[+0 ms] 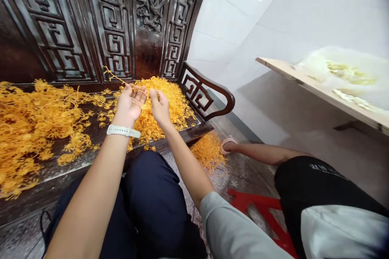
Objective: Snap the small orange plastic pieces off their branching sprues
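My left hand [132, 103], with a pale watch strap [123, 130] at the wrist, holds a thin, branched orange plastic stem [113, 75]. The palm is turned up and the stem's forked end sticks out to the upper left. Close beside it, my right hand [160, 108] pinches the stem's other end, though the fingertips partly hide the contact. Below and behind both hands lies a heap of small orange plastic flower-like pieces [174, 103]. A larger tangled pile of orange sprays [27, 125] spreads to the left.
The piles lie on a dark carved wooden bench [148, 54] with a curved armrest [226, 99]. Orange stems [209, 151] cover the floor by another person's foot [229, 145]. A red stool [267, 206] stands at lower right, below a wooden shelf [304, 79] bearing a plastic bag [322, 58].
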Tool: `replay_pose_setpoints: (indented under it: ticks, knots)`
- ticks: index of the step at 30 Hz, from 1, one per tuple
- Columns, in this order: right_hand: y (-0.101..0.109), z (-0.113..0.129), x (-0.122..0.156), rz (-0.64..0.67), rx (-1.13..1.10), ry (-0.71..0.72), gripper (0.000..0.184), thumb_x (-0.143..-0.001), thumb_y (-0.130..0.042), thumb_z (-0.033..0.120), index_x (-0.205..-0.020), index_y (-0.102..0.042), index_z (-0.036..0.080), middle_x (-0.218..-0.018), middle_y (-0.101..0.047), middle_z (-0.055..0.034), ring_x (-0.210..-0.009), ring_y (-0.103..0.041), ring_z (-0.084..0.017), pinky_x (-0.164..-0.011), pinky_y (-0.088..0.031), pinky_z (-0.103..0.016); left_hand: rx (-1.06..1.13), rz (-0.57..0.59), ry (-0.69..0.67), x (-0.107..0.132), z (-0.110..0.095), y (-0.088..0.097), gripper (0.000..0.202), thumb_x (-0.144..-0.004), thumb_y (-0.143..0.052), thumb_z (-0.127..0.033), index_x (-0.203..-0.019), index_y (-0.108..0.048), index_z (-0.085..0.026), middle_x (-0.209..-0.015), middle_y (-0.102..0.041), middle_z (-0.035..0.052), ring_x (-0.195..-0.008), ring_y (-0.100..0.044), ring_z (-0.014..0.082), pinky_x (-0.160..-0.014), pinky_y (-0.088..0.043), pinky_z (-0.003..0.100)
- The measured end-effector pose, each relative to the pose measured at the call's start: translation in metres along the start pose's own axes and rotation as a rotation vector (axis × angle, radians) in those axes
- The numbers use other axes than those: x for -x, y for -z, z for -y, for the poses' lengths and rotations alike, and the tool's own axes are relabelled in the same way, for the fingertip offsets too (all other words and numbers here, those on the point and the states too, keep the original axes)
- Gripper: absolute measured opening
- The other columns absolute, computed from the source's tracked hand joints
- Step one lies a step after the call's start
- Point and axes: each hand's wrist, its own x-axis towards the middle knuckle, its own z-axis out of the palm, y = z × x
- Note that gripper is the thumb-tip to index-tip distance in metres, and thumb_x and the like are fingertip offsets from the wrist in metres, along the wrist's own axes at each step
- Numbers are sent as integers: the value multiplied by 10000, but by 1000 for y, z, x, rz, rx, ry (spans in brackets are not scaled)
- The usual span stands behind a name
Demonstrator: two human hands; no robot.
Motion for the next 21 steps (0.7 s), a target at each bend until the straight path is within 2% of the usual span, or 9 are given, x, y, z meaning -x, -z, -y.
replay_pose_setpoints:
  ticks: [2,5,8,10,13,15,17,19,21]
  knots:
    - [-9,3,18,-125,74,116,517,-1020,-474,722,-808,-460,251,-764,-449,17,-724,-438,-152,-734,-464,-295,74,-30,24,-1,-3,1,297,-1061,-537,-62,-798,-561,-198,-565,-591,-55,-527,-674,93,-617,-575,179]
    - [-14,21,68,-125,217,262,381,-1073,-471,552,-829,-511,263,-747,-505,-1,-677,-464,-166,-732,-454,-335,122,-65,99,-10,-16,8,364,-1020,-383,35,-766,-497,-199,-493,-434,-81,-348,-446,50,-421,-368,144]
    - [-3,45,127,-119,319,491,255,-1066,-511,386,-849,-580,269,-733,-568,-28,-620,-515,-178,-655,-456,-363,211,-118,47,-23,-43,19,381,-1029,-327,6,-722,-394,-210,-449,-270,-89,-289,-277,57,-340,-189,167]
    - [11,56,146,-154,331,622,159,-1041,-554,333,-904,-621,286,-678,-543,-15,-554,-491,-178,-575,-429,-364,294,-134,-29,-29,-65,27,379,-1054,-300,-28,-729,-365,-212,-439,-203,-92,-275,-207,58,-316,-136,173]
    - [35,58,120,-255,408,590,162,-1049,-537,397,-1045,-670,304,-815,-616,-52,-709,-606,-221,-693,-529,-401,331,-5,-20,-26,-85,31,366,-1124,-316,-148,-782,-431,-208,-471,-247,-93,-292,-211,51,-299,-150,177]
    - [47,51,78,-272,555,373,386,-1044,-502,539,-1277,-650,269,-1171,-643,-146,-1102,-658,-293,-988,-552,-508,306,121,35,-15,-84,28,378,-1161,-313,-201,-811,-456,-203,-497,-268,-91,-310,-241,48,-303,-188,173]
    - [51,41,39,-212,728,85,705,-960,-552,700,-1462,-557,204,-1505,-470,-242,-1452,-466,-419,-1179,-401,-669,256,230,91,-1,-74,22,395,-1176,-285,-198,-824,-467,-201,-507,-271,-87,-320,-266,48,-309,-209,169]
    - [44,32,18,-94,687,-45,784,-950,-505,768,-1475,-541,187,-1572,-410,-254,-1514,-394,-430,-1205,-366,-683,187,287,141,10,-62,17,392,-1173,-286,-168,-836,-485,-197,-517,-285,-81,-326,-286,45,-308,-210,163]
    - [30,27,16,89,400,-107,715,-980,-414,800,-1334,-615,213,-1380,-587,-203,-1299,-594,-325,-1065,-534,-534,124,312,182,16,-53,14,360,-1163,-337,-155,-850,-509,-193,-529,-298,-76,-331,-299,42,-305,-204,156]
